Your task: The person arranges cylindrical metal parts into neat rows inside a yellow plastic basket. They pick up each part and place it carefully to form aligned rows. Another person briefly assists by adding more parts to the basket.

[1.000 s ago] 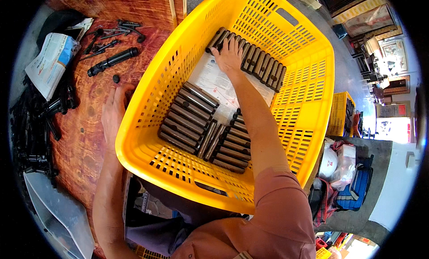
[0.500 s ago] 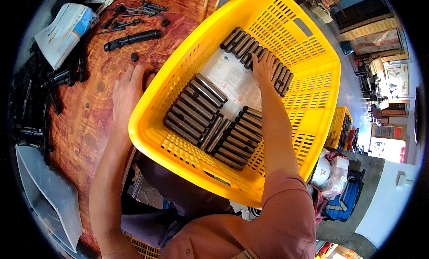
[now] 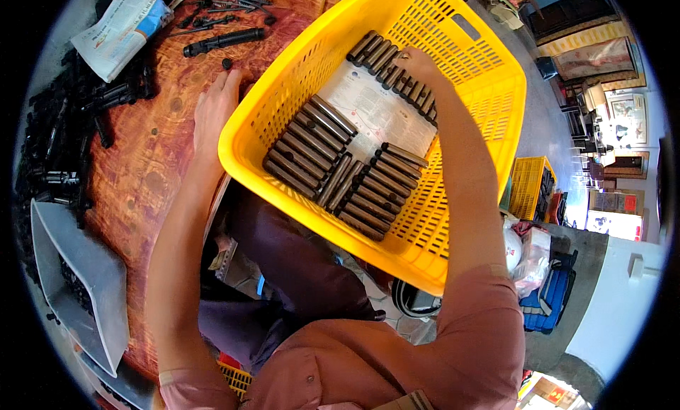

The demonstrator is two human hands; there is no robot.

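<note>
A large yellow plastic basket [image 3: 489,120] rests partly on a reddish wooden table [image 3: 145,176] and overhangs its edge. Rows of dark metal cylinders [image 3: 319,151] lie on a sheet of printed paper [image 3: 379,116] inside it. My right hand [image 3: 418,63] reaches into the far part of the basket and rests on a row of cylinders [image 3: 386,63] there, fingers curled over them. My left hand [image 3: 216,105] lies flat on the table against the basket's left wall, fingers together, holding nothing.
A long black rod [image 3: 223,42] and small black parts [image 3: 227,3] lie at the table's far end beside a folded newspaper [image 3: 117,35]. A heap of black metal parts [image 3: 53,148] lines the left edge. A grey tray [image 3: 78,282] sits near left. A smaller yellow crate [image 3: 531,187] stands on the floor right.
The view has shifted, so the basket sits further right and lower. My right hand stays on the far row of cylinders. My left hand has come up against the basket's side.
</note>
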